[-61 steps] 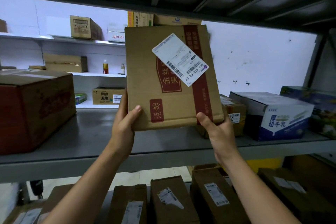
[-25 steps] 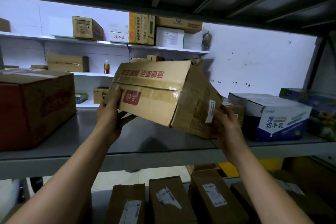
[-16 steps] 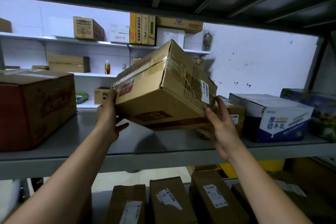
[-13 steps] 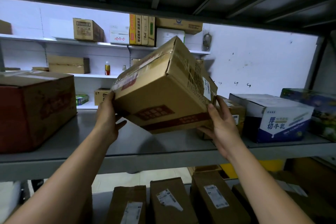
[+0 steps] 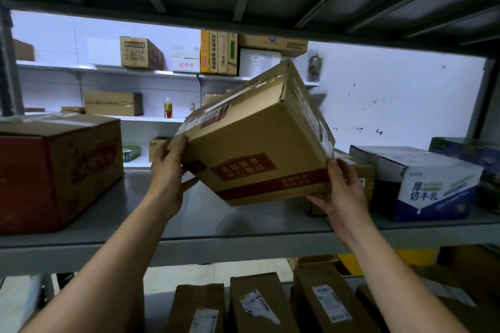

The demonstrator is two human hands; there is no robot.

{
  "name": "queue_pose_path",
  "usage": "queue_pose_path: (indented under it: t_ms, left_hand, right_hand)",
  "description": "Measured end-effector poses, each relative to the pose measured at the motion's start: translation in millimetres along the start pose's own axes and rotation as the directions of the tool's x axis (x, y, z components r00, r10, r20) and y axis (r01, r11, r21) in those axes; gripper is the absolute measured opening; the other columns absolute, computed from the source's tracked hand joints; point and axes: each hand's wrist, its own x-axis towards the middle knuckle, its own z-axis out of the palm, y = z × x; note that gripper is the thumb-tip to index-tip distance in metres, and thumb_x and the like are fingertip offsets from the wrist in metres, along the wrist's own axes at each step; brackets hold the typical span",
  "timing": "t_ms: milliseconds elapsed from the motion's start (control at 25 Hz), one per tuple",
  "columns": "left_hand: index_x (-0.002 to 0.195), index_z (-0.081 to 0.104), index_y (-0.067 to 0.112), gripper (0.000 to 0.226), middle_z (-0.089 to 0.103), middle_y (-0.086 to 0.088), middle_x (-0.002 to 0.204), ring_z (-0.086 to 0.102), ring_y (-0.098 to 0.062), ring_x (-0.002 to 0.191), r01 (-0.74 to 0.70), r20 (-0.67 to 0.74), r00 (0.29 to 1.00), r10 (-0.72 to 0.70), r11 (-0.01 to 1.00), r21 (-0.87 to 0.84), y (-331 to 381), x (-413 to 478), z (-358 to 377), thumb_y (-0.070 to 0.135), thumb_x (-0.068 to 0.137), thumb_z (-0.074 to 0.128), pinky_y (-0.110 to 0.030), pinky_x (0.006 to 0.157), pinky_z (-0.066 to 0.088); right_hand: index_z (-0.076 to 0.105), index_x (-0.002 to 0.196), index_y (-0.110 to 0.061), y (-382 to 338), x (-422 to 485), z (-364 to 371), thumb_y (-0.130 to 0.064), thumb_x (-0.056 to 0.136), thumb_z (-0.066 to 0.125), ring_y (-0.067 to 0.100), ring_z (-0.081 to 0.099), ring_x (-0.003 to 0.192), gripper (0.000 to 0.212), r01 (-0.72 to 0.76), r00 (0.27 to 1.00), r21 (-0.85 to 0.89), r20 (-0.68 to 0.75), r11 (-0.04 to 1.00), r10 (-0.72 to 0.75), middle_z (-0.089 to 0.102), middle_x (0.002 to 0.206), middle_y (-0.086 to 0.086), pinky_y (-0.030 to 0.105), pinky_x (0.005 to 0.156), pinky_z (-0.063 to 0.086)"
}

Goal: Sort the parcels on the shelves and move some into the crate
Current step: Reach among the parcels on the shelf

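Two hands (image 5: 167, 170) (image 5: 341, 193), one held carton (image 5: 257, 149), four boxes (image 5: 54, 170) (image 5: 361, 177) (image 5: 433, 184) (image 5: 470, 150) resting on the shelf (image 5: 243, 227).

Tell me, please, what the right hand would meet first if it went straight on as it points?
The right hand holds the tilted cardboard box, which lies directly ahead; behind it the small brown parcel probably comes next, though depth is unclear.
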Motion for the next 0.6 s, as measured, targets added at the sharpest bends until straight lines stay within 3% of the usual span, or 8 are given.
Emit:
queue_pose_path:
  t_ms: [80,200,280,360,440,520,600]
  left_hand:
    - [0.142,0.040,0.035,0.043,0.045,-0.002,0.135,0.050,-0.028,0.123,-0.061,-0.057,0.996,0.063,0.998,0.031,-2.6,1.7,-0.8,0.036,0.102,0.056,-0.049,0.094,0.053]
    - [0.128,0.059,0.029,0.025,0.054,-0.004,0.133,0.054,-0.024,0.119,-0.108,-0.122,0.984,0.131,0.978,0.180,-4.4,4.4,-0.9,0.032,0.105,0.052,-0.041,0.093,0.051]
    - [0.118,0.068,0.027,0.022,0.062,-0.002,0.124,0.059,-0.016,0.105,-0.133,-0.120,0.977,0.176,0.945,0.299,-1.4,1.7,0.7,0.034,0.103,0.054,-0.028,0.087,0.047]
    - [0.115,0.071,0.026,0.034,0.071,0.001,0.117,0.063,-0.012,0.097,-0.050,0.002,0.999,0.051,0.964,0.260,5.5,-7.0,5.8,0.050,0.100,0.051,-0.031,0.086,0.048]
    - [0.114,0.069,0.034,0.050,0.073,0.001,0.118,0.066,-0.019,0.107,0.056,0.151,0.985,-0.086,0.980,0.191,9.1,-14.7,5.8,0.070,0.093,0.042,-0.047,0.096,0.048]
    - [0.115,0.069,0.035,0.064,0.073,-0.002,0.121,0.067,-0.028,0.111,0.036,0.277,0.959,-0.059,0.996,0.087,10.7,-20.4,3.2,0.081,0.079,0.043,-0.056,0.100,0.048]
    - [0.130,0.063,0.033,0.076,0.071,-0.005,0.125,0.069,-0.028,0.110,-0.073,0.400,0.913,0.078,0.997,-0.028,10.7,-24.7,2.4,0.081,0.070,0.061,-0.049,0.087,0.058]
  right_hand:
    - [0.053,0.140,-0.022,-1.6,-1.3,3.7,-0.067,0.052,0.087,0.018,0.069,0.113,0.104,0.055,0.998,-0.023,-0.001,0.998,-0.055,0.069,0.129,0.000,0.045,0.082,0.062]
    - [0.065,0.123,-0.027,-4.7,-2.9,9.3,-0.055,0.059,0.084,0.017,0.069,0.113,0.073,0.137,0.990,-0.026,0.050,0.990,-0.135,0.074,0.119,-0.004,0.036,0.079,0.062]
    - [0.063,0.129,-0.022,-3.4,-4.6,10.9,-0.041,0.066,0.080,0.019,0.067,0.119,0.068,0.193,0.979,-0.027,0.080,0.981,-0.190,0.073,0.122,-0.002,0.040,0.092,0.058]
    - [0.056,0.140,-0.015,-1.5,-7.7,13.5,-0.028,0.071,0.080,0.019,0.064,0.123,0.074,0.254,0.961,-0.055,0.130,0.966,-0.245,0.071,0.127,0.002,0.046,0.105,0.050]
    - [0.054,0.141,-0.017,1.8,-10.6,17.2,-0.015,0.077,0.076,0.016,0.063,0.124,0.068,0.283,0.950,-0.082,0.162,0.956,-0.267,0.070,0.129,0.001,0.043,0.108,0.049]
    - [0.056,0.136,-0.023,4.6,-12.2,19.8,-0.006,0.081,0.072,0.013,0.064,0.123,0.061,0.306,0.941,-0.085,0.181,0.948,-0.287,0.071,0.127,-0.002,0.038,0.106,0.051]
    - [0.056,0.132,-0.030,7.8,-12.3,21.7,-0.002,0.083,0.072,0.012,0.064,0.122,0.058,0.333,0.933,-0.115,0.186,0.936,-0.309,0.072,0.125,-0.005,0.036,0.105,0.051]
